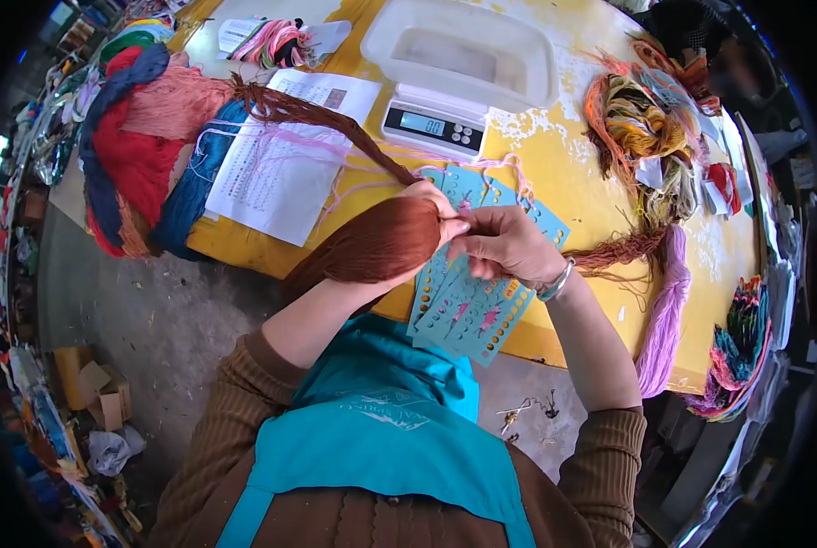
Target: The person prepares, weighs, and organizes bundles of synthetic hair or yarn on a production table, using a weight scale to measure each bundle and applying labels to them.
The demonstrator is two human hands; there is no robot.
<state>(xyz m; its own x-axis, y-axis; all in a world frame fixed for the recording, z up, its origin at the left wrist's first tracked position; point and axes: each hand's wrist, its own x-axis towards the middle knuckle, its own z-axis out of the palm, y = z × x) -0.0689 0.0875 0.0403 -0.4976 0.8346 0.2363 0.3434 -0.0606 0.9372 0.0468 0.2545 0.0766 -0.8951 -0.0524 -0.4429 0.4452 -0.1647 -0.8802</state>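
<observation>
A thick skein of reddish-brown thread (386, 242) is looped over my left hand (434, 212), whose fingers are closed round it. One end of the skein stretches up and left across the printed sheet (285, 173). My right hand (500, 242) meets the left fingertips with its fingers pinched together; what lies between them is too small to make out. Beneath both hands are blue punched cards (477, 315) with pink figures, at the table's front edge. Pale pink threads (372, 167) lie loose behind the left hand.
A digital scale (434, 123) with a clear plastic tub (463, 55) stands behind the hands. Colourful skeins (157, 119) hang over the left edge; a lilac skein (669, 310) and mixed yarn (637, 123) lie right. Part of a person (747, 68) shows at upper right.
</observation>
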